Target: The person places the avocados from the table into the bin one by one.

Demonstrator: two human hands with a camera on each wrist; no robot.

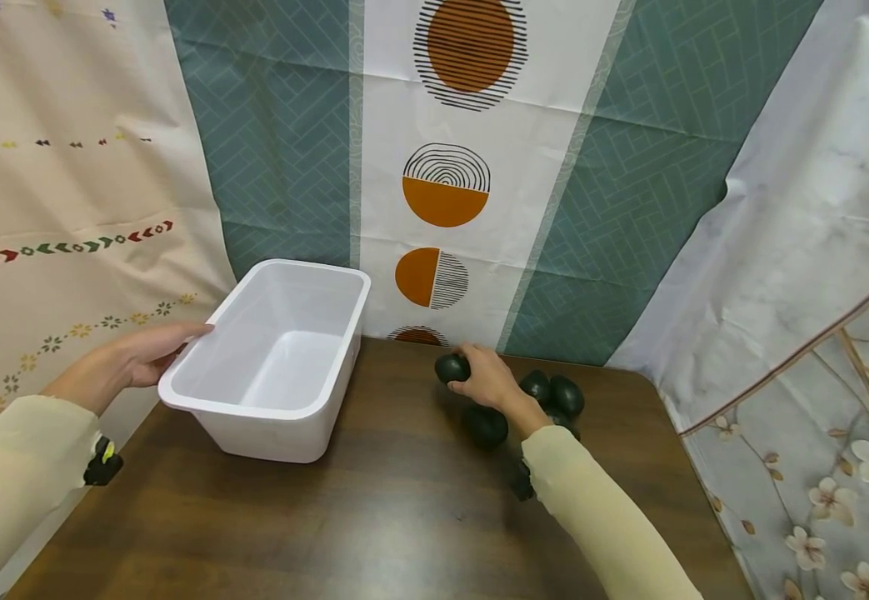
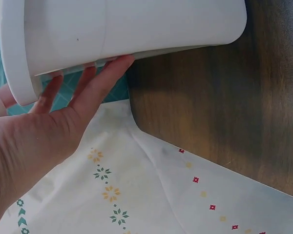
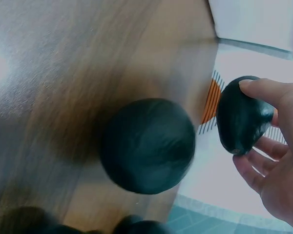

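A deep white plastic tub (image 1: 257, 412) stands on the left of the table, nothing inside it. My left hand (image 1: 152, 350) grips its left rim, thumb over the top and fingers (image 2: 105, 80) against the outer wall. In my right hand (image 1: 490, 379) is a dark green avocado (image 1: 452, 367), pinched between thumb and fingertips and held above the table. The right wrist view shows this held avocado (image 3: 241, 117) with its narrow end toward the fingers. Another avocado (image 1: 485, 426) lies just below that hand, and several more avocados (image 1: 566, 396) are grouped to its right, partly hidden by the forearm.
The brown wooden table (image 1: 374, 517) ends at the back against a hanging green and white cloth (image 1: 277, 150) with orange circles. A cream patterned cloth (image 1: 82, 192) hangs on the left, a flowered white one (image 1: 816, 400) on the right.
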